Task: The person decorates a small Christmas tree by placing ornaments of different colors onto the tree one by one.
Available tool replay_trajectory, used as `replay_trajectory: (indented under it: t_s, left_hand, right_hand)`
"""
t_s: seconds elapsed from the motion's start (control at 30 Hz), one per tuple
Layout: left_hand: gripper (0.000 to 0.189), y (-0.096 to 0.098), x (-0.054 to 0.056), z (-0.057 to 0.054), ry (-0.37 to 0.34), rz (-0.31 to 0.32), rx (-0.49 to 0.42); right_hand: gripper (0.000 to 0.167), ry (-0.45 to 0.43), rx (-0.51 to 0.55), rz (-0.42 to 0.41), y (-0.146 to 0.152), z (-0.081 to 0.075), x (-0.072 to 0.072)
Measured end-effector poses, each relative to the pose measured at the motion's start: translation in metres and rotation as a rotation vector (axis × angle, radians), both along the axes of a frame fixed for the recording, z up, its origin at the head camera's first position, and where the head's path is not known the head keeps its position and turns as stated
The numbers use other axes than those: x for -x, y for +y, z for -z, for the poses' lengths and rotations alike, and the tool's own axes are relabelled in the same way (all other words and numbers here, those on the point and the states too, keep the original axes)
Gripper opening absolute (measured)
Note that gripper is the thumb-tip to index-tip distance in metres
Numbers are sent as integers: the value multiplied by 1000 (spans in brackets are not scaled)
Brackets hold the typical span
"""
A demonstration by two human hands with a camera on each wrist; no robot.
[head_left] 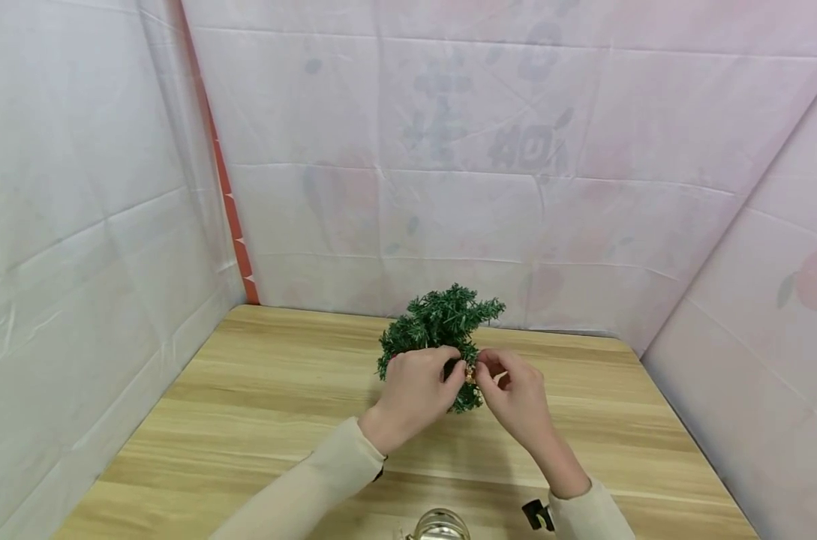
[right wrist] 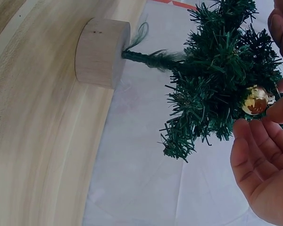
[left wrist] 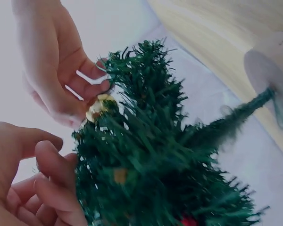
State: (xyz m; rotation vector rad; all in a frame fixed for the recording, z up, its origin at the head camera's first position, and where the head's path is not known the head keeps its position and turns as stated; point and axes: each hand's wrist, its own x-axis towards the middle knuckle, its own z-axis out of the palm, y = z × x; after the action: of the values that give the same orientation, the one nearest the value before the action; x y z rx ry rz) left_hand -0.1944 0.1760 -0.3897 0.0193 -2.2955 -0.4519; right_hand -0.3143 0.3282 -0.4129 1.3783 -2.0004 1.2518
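A small artificial Christmas tree [head_left: 449,311] with green tinsel needles stands between my hands. Its round pale wooden base [right wrist: 99,54] and thin trunk [right wrist: 146,59] show in the right wrist view. A shiny gold bauble [right wrist: 254,100] sits against the outer branches. My right hand [head_left: 519,394] pinches the bauble near its cap with thumb and fingertips. From the other side, my left hand [head_left: 415,386] reaches to the same branches, thumb beside the bauble. Its fingers are curled; whether they pinch a twig or loop is hidden. A red spot [left wrist: 188,220] shows low among the needles.
The tree is on a wood-grain table [head_left: 280,375]. At the near edge stands a shiny rounded container [head_left: 440,525], partly cut off. Pale printed cloth walls [head_left: 449,210] enclose the back and sides. A black strap piece [head_left: 538,515] is by the right cuff.
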Motion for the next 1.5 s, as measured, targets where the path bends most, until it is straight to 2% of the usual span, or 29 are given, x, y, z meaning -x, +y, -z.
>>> replay_trajectory:
  t_s: [0.23,0.5,0.7,1.0,1.17,1.5]
  left_hand:
    - [13,-20,-9,4,137,-19,-32]
    - [13,-29,-16,11,218,-85,-85]
    - [14,-29,-21,16,213,-87,-109]
    - [17,-24,-26,26,167,-51,-101]
    - [18,-22,-24,29,158,-63,-104]
    - [16,-23,-20,35,192,-73,-92]
  right_hand:
    - [14,6,21,4,5,0,-4]
    - [17,37,50,-17,9,1,-12]
    - [13,30,50,-27,10,3,-16]
    - [21,29,64,-52,9,3,-30]
    - [21,2,49,-60,10,6,-37]
    - [24,-38,30,-100,13,15,-49]
